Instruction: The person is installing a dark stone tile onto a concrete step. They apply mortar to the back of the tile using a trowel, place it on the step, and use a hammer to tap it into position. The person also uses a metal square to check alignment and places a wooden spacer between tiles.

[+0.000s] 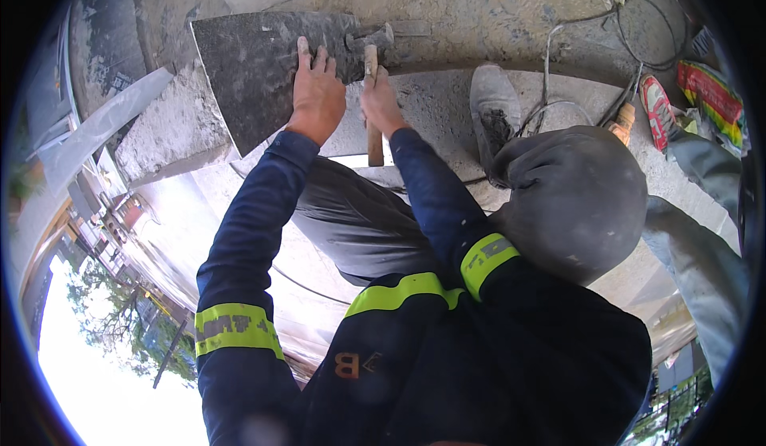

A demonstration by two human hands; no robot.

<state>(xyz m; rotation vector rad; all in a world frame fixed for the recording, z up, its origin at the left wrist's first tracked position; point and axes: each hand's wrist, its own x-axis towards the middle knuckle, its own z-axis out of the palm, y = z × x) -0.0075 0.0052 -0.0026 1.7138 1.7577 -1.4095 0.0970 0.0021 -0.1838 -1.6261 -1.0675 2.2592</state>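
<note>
At the right rim a crumpled package (712,99) in red, green and yellow is lying on the concrete floor (495,7), its printing too bent by the lens to make out; just left of it a red-and-white shoe (658,111) is lying near a loop of dark cable (638,39); a grey dusty shoe (493,111) is standing on the concrete ledge (439,103), beside the hooded head (570,199) of the person in the dark blue jacket; yellow reflective bands are crossing both sleeves, and an orange mark is showing low on the jacket. The left hand (317,91) is lying flat and open, fingers spread, pressing on the dark stone tile (263,67), which is resting tilted against the ledge and a rough concrete block (171,127); the right hand (379,103) is closing around the wooden handle of the hammer (372,87), whose metal head is sitting just above the tile's upper right edge; the two hands are working close together, the hammer just right of the left hand's fingers. Whether the hammer head is touching the tile is hard to tell; the handle's lower end is sticking out below the right hand. A grey sleeve (702,230) of another person is coming in at the right, cut off by the rim; the lower left is washed out by daylight.
</note>
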